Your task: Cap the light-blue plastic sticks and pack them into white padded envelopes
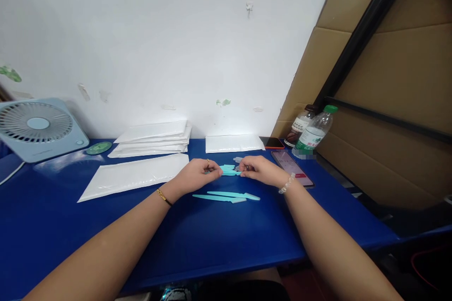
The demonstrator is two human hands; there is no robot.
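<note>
My left hand (199, 175) and my right hand (260, 170) face each other over the middle of the table. Between their fingertips is a slim turquoise eyebrow razor (231, 173), pinched at either end. More turquoise pieces show just behind it, partly hidden by my fingers. Some small translucent pieces (238, 160) lie beyond my right fingertips. Closer to me, two turquoise eyebrow razors (226, 196) rest side by side on the blue tabletop (226, 240), their blade ends pointing right.
White padded envelopes (151, 138) are stacked at the back left, with a single one (134, 176) in front. Another white envelope (233, 143) lies by the wall. A fan (38, 124) stands left. Right are a phone (293, 169) and two bottles (314, 134), beside cardboard (332, 42).
</note>
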